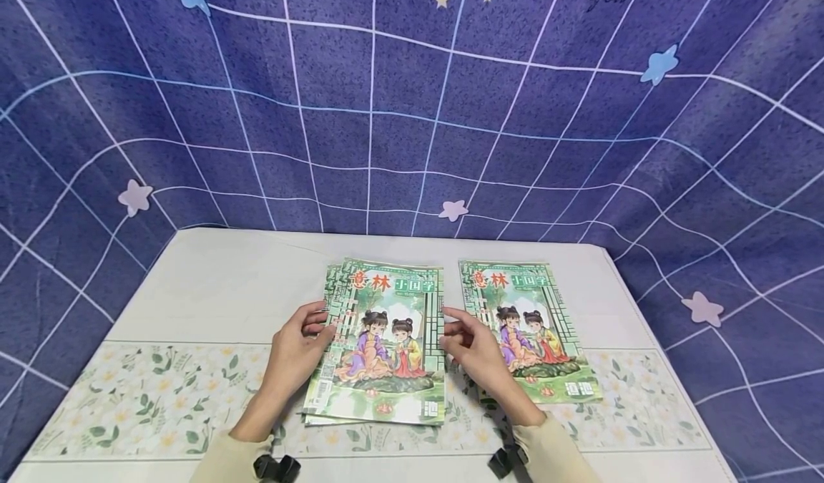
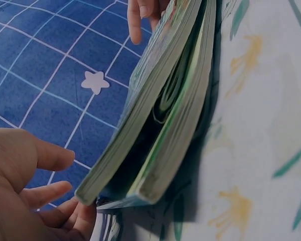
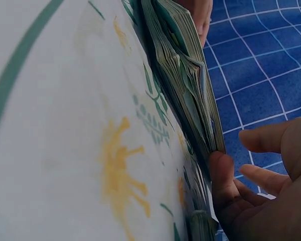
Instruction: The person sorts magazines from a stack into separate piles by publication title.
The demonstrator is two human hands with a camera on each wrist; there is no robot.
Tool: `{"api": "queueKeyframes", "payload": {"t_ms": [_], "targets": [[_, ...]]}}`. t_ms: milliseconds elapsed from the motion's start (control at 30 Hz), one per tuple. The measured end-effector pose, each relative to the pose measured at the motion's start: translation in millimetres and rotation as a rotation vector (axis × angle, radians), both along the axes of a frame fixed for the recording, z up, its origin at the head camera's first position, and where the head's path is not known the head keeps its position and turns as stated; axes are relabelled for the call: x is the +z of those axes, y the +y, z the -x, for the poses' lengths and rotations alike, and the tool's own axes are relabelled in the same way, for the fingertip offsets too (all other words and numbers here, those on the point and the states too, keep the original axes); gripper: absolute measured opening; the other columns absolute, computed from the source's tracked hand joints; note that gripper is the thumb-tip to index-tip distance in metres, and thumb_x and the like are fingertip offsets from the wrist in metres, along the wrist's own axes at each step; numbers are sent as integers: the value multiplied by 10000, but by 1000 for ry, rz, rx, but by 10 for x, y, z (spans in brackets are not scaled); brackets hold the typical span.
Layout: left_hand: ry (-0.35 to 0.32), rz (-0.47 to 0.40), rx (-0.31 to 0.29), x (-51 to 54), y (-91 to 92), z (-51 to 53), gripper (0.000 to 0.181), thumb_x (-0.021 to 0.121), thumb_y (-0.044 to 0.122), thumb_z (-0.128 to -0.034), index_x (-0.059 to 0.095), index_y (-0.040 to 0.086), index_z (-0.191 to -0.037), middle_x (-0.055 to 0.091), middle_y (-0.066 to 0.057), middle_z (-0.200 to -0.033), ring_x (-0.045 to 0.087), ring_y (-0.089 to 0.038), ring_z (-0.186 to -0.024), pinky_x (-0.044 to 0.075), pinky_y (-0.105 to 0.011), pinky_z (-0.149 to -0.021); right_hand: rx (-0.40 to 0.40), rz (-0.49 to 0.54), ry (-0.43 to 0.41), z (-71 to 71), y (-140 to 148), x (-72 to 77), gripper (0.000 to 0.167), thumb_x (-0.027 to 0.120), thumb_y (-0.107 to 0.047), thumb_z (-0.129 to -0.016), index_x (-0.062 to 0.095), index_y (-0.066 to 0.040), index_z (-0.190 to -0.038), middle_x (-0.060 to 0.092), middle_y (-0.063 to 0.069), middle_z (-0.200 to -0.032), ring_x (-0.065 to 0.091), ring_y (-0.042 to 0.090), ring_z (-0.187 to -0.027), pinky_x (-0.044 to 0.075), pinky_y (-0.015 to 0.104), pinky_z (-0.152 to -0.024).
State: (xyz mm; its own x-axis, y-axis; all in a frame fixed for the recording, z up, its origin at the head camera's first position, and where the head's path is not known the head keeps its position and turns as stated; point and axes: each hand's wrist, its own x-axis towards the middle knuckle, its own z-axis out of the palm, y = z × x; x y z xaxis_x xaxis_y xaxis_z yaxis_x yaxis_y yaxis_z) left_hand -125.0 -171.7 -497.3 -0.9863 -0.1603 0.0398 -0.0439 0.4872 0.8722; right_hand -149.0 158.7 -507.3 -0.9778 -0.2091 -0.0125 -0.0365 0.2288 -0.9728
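A small stack of green-covered magazines (image 1: 395, 340) lies on the table, its covers slightly fanned out. My left hand (image 1: 297, 347) is at the stack's left edge; in the left wrist view, loosely bent fingertips touch a corner of the upper magazine (image 2: 123, 130). On the opposite side my right hand (image 1: 478, 353) has a fingertip against the edge, while its other fingers stand apart from the pages (image 3: 185, 80). Gaps show between the stacked magazines in both wrist views. Neither hand grips the stack.
More magazines with the same cover (image 1: 541, 336) lie to the right, partly behind my right hand. A white tablecloth (image 1: 244, 275) with a floral band (image 1: 161, 390) covers the table. Behind hangs a blue gridded curtain (image 1: 412, 125) with stars.
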Motion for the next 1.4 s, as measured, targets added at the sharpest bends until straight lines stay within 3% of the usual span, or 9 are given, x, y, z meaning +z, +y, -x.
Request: {"api": "queueKeyframes", "payload": {"t_ms": [533, 700, 900, 1000, 1133, 1400], "targets": [[19, -41, 15, 61, 54, -35, 481, 756, 114, -1055, 637, 49, -1518, 733, -172, -1366, 710, -261, -1115, 583, -225, -878, -27, -30, 65, -59, -32, 58, 583, 771, 77, -976, 621, 10, -1535, 706, 234, -1228, 674, 174, -885, 578, 229, -694], [27, -73, 8, 63, 63, -40, 486, 759, 76, -1036, 648, 59, -1509, 732, -165, -1354, 716, -249, -1076, 590, -200, -872, -13, 8, 77, -59, -21, 68, 608, 789, 82, -950, 618, 24, -1530, 682, 269, -1277, 705, 169, -891, 603, 231, -756], [26, -65, 4, 48, 61, -55, 494, 769, 48, -1019, 658, 73, -1500, 726, -162, -1363, 709, -280, -1118, 592, -216, -874, 35, 60, 49, -46, 6, 46, 647, 756, 105, -951, 563, 50, -1567, 622, 308, -1293, 674, 113, -850, 596, 229, -734], [15, -67, -9, 50, 56, -62, 501, 773, 59, -1017, 655, 80, -1504, 737, -169, -1351, 719, -290, -1133, 602, -271, -917, 61, 72, 32, -35, 26, 28, 662, 753, 103, -959, 540, 53, -1583, 592, 301, -1289, 649, 110, -851, 579, 214, -735], [-18, -63, -32, 46, 54, -76, 500, 780, 97, -1024, 657, 80, -1509, 743, -189, -1341, 728, -325, -1184, 605, -431, -1013, 88, 92, -3, -23, 34, 21, 675, 762, 80, -964, 531, 33, -1597, 575, 290, -1298, 645, 113, -872, 575, 206, -757], [3, -26, -88, -11, 9, -77, 480, 788, 108, -1038, 666, 73, -1501, 766, -173, -1307, 761, -295, -1108, 630, -411, -934, 150, 88, -16, -17, 61, 12, 531, 745, 48, -1003, 587, 111, -1507, 734, 288, -993, 666, 100, -792, 586, 238, -720]]}}
